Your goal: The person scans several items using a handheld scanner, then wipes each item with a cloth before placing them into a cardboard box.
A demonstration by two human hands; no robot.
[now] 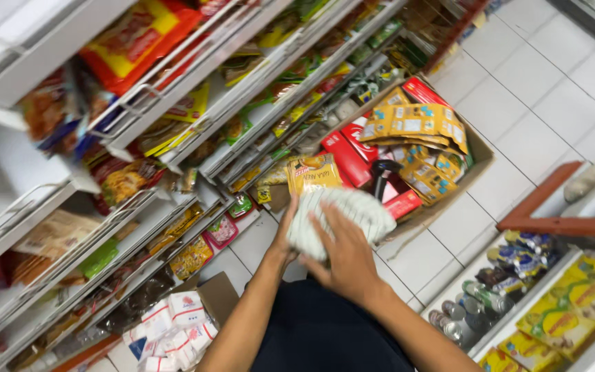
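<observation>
Both hands meet over a striped white cloth bundle (pixel 342 219) held low in front of the body, above the white tiled floor (pixel 531 83) of a shop aisle; the right hand (pixel 342 258) lies across the near side of the bundle with its fingers curled onto the fabric, gripping it; the left hand (pixel 289 224) is tucked behind the bundle's left edge, mostly hidden by the cloth, so I cannot tell how its fingers are set, only that it touches the bundle. Just above the bundle, seeming to rest against its top, is a yellow packet (pixel 312 173) – whether either hand also pinches it cannot be told.

Beyond the hands an open cardboard box (pixel 480 162) sits on the floor, filled with red cartons (pixel 347 157) and strips of yellow sachets (pixel 418 124); a dark object (perhaps a handle, too blurred to name) stands among them at the box's middle. To the left, white wire-fronted shelves (pixel 173 131) run diagonally up the view, stocked with bright snack bags and small packets; at their foot a second box (pixel 220 295) holds white and red pouches (pixel 173 324). To the right – well apart from the hands – a lower shelf carries small tins (pixel 463 317) and yellow-green packs (pixel 573 303), with a reddish wooden frame (pixel 552 207) above them. The person's dark clothing fills the bottom centre between the two forearms.
</observation>
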